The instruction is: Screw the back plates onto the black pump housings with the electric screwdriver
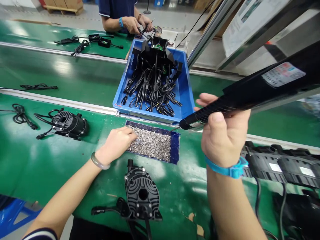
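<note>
My right hand (226,136) is wrapped round a black electric screwdriver (250,90) with a label on its body. Its thin bit points left, over the right end of a blue tray of small silver screws (175,146). At the tray's left side, my left hand (120,141) dips in with the fingers pressed together among the screws (152,143); anything between the fingertips is hidden. Nearest to me on the green bench lies a black pump-like unit (142,190) with a ridged face, a round hole and a cable.
Behind the screw tray, a blue bin (155,115) holds black cabled parts. A similar black unit (67,123) and a coiled cable (21,115) lie left. Black housings (280,166) line the right. Across the bench, a co-worker's hands (136,25) handle wires.
</note>
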Tool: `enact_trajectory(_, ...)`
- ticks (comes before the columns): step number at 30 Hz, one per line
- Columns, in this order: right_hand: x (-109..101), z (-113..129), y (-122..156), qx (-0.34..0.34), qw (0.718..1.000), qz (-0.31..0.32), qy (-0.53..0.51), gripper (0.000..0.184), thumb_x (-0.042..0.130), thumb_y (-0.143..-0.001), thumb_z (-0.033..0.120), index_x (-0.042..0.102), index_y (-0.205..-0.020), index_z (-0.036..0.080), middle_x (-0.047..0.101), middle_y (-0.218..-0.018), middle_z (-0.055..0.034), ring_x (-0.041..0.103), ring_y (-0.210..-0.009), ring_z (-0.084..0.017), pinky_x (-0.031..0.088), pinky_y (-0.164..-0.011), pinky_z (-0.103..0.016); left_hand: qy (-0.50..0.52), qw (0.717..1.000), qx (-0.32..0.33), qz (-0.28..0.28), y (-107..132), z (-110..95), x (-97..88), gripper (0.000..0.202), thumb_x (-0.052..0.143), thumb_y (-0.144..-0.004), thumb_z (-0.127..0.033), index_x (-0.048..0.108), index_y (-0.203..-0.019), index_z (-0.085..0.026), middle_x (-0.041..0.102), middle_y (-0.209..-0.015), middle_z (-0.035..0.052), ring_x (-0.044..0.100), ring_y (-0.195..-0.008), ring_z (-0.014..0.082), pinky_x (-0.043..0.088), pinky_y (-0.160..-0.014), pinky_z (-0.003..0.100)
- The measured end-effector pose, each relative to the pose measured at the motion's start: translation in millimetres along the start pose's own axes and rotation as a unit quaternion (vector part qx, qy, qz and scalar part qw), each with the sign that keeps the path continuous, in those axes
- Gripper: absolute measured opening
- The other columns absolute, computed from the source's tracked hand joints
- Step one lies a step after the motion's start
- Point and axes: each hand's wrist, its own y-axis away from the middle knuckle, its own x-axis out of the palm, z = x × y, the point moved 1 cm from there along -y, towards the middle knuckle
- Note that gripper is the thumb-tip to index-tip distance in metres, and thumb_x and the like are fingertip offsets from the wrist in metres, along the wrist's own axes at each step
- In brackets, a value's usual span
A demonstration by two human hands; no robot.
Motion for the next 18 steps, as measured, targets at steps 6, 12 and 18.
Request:
enact_trajectory(6, 3, -7, 5, 0.028, 0.997, -0.048, -0.056, 0.050, 0.081, -0.084, 0.044, 0.067, -0.132, 0.038, 0.075, -0.095, 0.0017, 0.073, -0.075, -0.018, 0.063, -0.080, -0.043, 0.372, 0.920, -0.081, -0.095, 58, -31, -12.2, 0.010, 0.070, -0.094, -0.019, 0.078, -0.089, -0.020, 0.081, -0.086, 0.0028, 0.077, -0.078, 0.0157, 0.063, -0.073, 0.025)
enact_trajectory(12, 11, 0, -1, -0.018, 0.993, -0.077, -0.088, 0.042, 0.085, -0.076, 0.045, 0.079, -0.116, 0.034, 0.076, -0.076, 0.0022, 0.066, -0.056, -0.016, 0.057, -0.055, -0.032, 0.414, 0.898, -0.045, -0.144, 90, -49, 0.5, 0.014, 0.072, -0.091, -0.008, 0.080, -0.094, -0.019, 0.081, -0.091, 0.0036, 0.078, -0.081, 0.0127, 0.063, -0.075, 0.020)
enact_trajectory(18, 17, 4, 0, 0.002, 0.990, -0.073, -0.119, 0.041, 0.086, -0.074, 0.038, 0.080, -0.114, 0.031, 0.078, -0.075, 0.0016, 0.068, -0.058, -0.014, 0.059, -0.058, -0.027, 0.318, 0.926, 0.008, -0.203, 93, -50, 2.2, 0.015, 0.069, -0.093, -0.006, 0.073, -0.102, -0.016, 0.081, -0.088, 0.0031, 0.077, -0.082, 0.0124, 0.063, -0.076, 0.019)
